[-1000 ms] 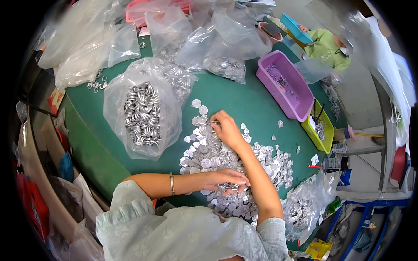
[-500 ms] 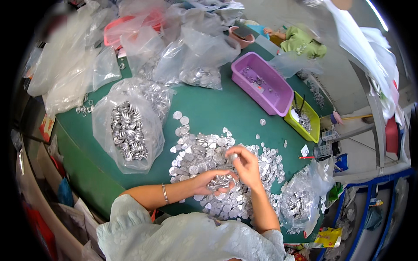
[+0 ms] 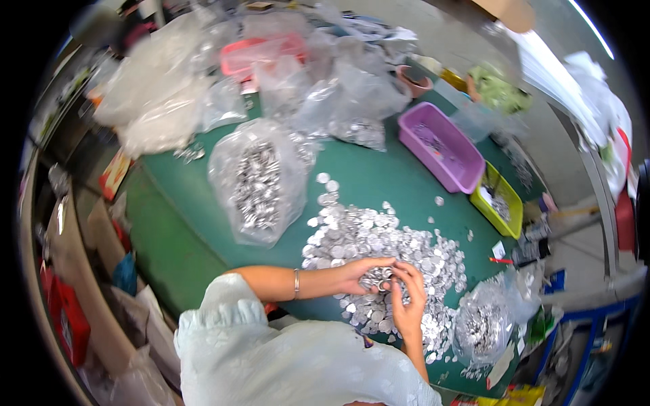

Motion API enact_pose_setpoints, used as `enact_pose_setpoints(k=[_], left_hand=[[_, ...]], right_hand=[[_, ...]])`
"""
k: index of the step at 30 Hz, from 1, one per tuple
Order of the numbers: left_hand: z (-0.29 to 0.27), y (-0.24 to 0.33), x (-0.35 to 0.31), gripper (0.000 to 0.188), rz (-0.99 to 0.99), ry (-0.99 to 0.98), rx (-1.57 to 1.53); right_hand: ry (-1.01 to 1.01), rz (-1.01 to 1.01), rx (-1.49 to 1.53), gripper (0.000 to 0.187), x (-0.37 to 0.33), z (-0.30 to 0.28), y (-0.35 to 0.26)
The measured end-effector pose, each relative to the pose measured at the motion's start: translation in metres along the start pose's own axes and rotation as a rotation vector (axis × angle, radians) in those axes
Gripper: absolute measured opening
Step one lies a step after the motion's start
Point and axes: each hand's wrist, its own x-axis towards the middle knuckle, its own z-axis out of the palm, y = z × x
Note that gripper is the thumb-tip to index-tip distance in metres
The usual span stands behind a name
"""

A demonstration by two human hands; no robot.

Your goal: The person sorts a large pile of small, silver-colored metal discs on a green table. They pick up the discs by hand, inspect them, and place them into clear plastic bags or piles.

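A handful of small, shiny, silver metal pieces (image 3: 376, 277) sits in the bare left hand (image 3: 355, 276), heaped and jumbled, some of them curved, with bright glints; blur hides their exact outlines. The left hand is cupped, its fingers part-curled around the pieces. The right hand (image 3: 410, 296) comes in from 4 o'clock, its bent fingers and thumb at the edge of the handful; whether they pinch a piece I cannot tell. Half a second ago the right hand was raised at the handful's 1 o'clock with a piece at its fingertips; now it has come lower, against the left hand, which stays cupped. Beneath and beyond them, mostly toward 12 and 1 o'clock, a broad pile of flat, silver-grey metal discs (image 3: 365, 233) spreads over the green tabletop (image 3: 365, 166). Farther out, a clear plastic bag of curved silver pieces (image 3: 257, 186) stands open at 10 o'clock, a purple oblong plastic bin (image 3: 443, 166) lies at 1, a yellow-green plastic tray (image 3: 493, 215) at 2, and another filled clear bag (image 3: 482, 328) at 4.
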Motion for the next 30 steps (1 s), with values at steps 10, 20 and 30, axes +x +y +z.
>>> enact_pose_setpoints(k=[10, 20, 30], left_hand=[[0.030, 0.020, -0.094, 0.033, 0.617, 0.431, 0.460], [0.025, 0.148, -0.188, 0.033, 1.360, 1.339, 1.236], [-0.022, 0.182, -0.158, 0.038, 1.109, 1.985, 1.943]], right_hand=[[0.165, 0.147, 0.085, 0.017, -0.049, -0.017, 0.026], [0.005, 0.124, 0.023, 0.012, -0.062, -0.014, 0.018], [-0.019, 0.047, -0.033, 0.010, -0.068, -0.006, 0.019]])
